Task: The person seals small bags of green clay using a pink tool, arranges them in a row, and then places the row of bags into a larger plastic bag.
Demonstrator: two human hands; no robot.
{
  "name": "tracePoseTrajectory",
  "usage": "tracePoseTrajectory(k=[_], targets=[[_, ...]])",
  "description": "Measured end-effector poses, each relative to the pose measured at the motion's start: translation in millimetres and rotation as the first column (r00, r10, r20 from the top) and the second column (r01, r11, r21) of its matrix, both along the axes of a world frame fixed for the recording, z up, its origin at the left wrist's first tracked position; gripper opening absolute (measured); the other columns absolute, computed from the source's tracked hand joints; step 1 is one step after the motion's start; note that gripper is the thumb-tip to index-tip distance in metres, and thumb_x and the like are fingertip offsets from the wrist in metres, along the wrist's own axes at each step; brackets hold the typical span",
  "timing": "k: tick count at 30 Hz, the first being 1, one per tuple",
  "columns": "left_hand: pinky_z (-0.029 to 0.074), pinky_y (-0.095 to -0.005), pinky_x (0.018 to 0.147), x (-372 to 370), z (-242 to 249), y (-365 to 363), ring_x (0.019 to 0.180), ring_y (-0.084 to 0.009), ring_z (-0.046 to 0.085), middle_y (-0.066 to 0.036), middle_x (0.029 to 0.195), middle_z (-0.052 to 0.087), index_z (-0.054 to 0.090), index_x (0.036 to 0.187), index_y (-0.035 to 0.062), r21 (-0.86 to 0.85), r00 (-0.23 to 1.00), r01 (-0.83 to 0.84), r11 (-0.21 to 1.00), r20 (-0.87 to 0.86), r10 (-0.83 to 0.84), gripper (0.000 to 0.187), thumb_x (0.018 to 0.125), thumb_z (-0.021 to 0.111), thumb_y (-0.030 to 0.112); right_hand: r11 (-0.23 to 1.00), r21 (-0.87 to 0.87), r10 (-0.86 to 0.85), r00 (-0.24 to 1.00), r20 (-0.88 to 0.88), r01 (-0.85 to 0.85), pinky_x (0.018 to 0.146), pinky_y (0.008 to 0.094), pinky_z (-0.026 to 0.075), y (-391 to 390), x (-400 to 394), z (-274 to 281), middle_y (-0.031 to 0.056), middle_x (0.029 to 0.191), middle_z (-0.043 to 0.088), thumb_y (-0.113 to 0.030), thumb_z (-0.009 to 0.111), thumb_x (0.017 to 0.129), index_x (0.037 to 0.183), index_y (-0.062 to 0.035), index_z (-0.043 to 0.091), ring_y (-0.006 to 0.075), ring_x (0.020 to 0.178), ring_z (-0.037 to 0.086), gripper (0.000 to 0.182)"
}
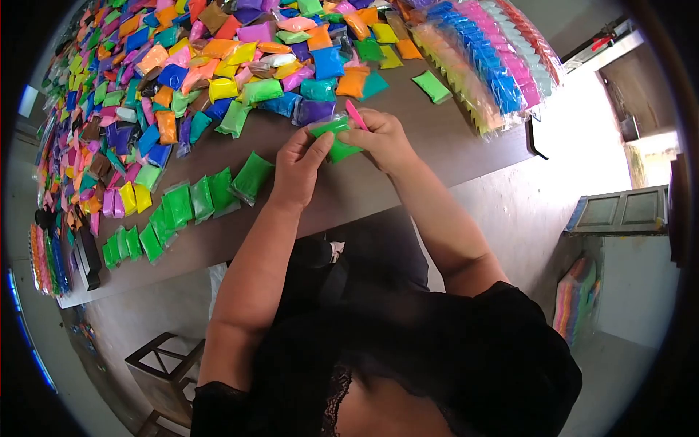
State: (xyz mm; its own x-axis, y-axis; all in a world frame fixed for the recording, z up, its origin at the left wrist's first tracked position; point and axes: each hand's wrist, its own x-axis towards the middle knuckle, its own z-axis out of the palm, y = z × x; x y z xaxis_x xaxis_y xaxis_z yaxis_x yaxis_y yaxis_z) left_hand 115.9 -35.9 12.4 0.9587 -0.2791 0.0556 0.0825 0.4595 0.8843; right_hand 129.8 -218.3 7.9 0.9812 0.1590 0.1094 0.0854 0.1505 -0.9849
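Across the brown table [466, 149], a heap of coloured packets [200, 74]

Wrapped strips [484, 62] line the table's right end; a row of green packets [177, 207] lies to the left. Over the table, left hand [302, 164] and right hand [386, 142] together pinch a bright-green packet [344, 151], glossy, clear-edged, partly hidden by their grip. The right also holds a pink tool [356, 114].

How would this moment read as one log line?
left hand: holding green packet | right hand: holding green packet, pink item | table: row of green packets
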Motion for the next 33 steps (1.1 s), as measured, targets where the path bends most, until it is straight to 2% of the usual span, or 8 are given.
tracePoseTrajectory(k=[5, 14, 17, 23, 25, 33], targets=[[0.046, -0.0222, 0.083, 3, -7, 3, 0.092, -0.0041, 0.057, 0.0, 0.106, 0.066, 0.064, 0.115, 0.004, -0.062, 1.0, -0.007, 0.998, -0.024, 0.005, 0.022, 0.095, 0.068, 0.012, 1.0, -0.028, -0.007, 0.999, -0.038, 0.006, 0.067, 0.0255, 0.042, 2, -2, 5, -0.0008, 0.083, 0.057, -0.015, 0.08, 0.082, 0.086, -0.0029, 0.069, 0.0077, 0.076, 0.053, 0.017], [0.046, -0.0213, 0.081, -3, -2, -1, 0.092, -0.0045, 0.057, 0.001, 0.103, 0.064, 0.063, 0.114, 0.0033, 0.113, 0.995, -0.032, 0.993, 0.098, 0.021, 0.022, 0.096, 0.068, 0.014, 1.0, 0.007, 0.03, 0.999, 0.02, -0.03, 0.069, 0.0252, 0.045, -1, 1, 1, 0.0021, 0.086, 0.061, -0.017, 0.075, 0.086, 0.093, 0.0009, 0.072, 0.0097, 0.079, 0.057, 0.019], [0.046, -0.0218, 0.081, -2, -2, -1, 0.093, -0.0046, 0.057, 0.0, 0.102, 0.065, 0.064, 0.115, 0.0026, 0.083, 0.997, -0.045, 0.995, 0.061, 0.04, 0.022, 0.096, 0.067, 0.013, 0.999, -0.015, 0.031, 0.999, 0.018, -0.031, 0.069, 0.0253, 0.045, 0, 1, 1, 0.0032, 0.087, 0.062, -0.018, 0.075, 0.087, 0.094, 0.0016, 0.072, 0.0103, 0.08, 0.057, 0.021], [0.046, -0.021, 0.081, -1, -8, -2, 0.092, -0.0038, 0.056, 0.001, 0.099, 0.065, 0.066, 0.11, 0.0023, -0.008, 0.995, -0.099, 0.995, 0.031, 0.099, 0.017, 0.096, 0.067, 0.011, 0.997, -0.071, -0.007, 1.0, -0.013, 0.006, 0.067, 0.0243, 0.044, 2, 2, -4, -0.0013, 0.084, 0.059, -0.022, 0.077, 0.088, 0.095, -0.0018, 0.071, 0.0071, 0.077, 0.053, 0.022], [0.046, -0.0203, 0.079, 0, -12, -2, 0.089, -0.0033, 0.055, 0.003, 0.097, 0.064, 0.066, 0.108, 0.0029, 0.055, 0.992, -0.112, 0.992, 0.067, 0.108, 0.016, 0.095, 0.069, 0.012, 1.0, -0.015, 0.023, 0.999, -0.039, -0.024, 0.066, 0.0235, 0.043, 2, 1, -1, -0.0034, 0.081, 0.058, -0.021, 0.078, 0.087, 0.095, -0.0034, 0.07, 0.0057, 0.074, 0.052, 0.02], [0.046, -0.02, 0.075, -2, -5, -4, 0.085, -0.0033, 0.055, 0.002, 0.096, 0.064, 0.066, 0.108, 0.0029, 0.189, 0.989, -0.115, 0.975, 0.109, 0.096, 0.017, 0.095, 0.07, 0.014, 1.0, 0.02, 0.008, 0.999, -0.047, -0.007, 0.062, 0.023, 0.041, 1, -1, 4, -0.0032, 0.077, 0.056, -0.019, 0.075, 0.089, 0.09, -0.0016, 0.071, 0.0051, 0.071, 0.051, 0.018]])
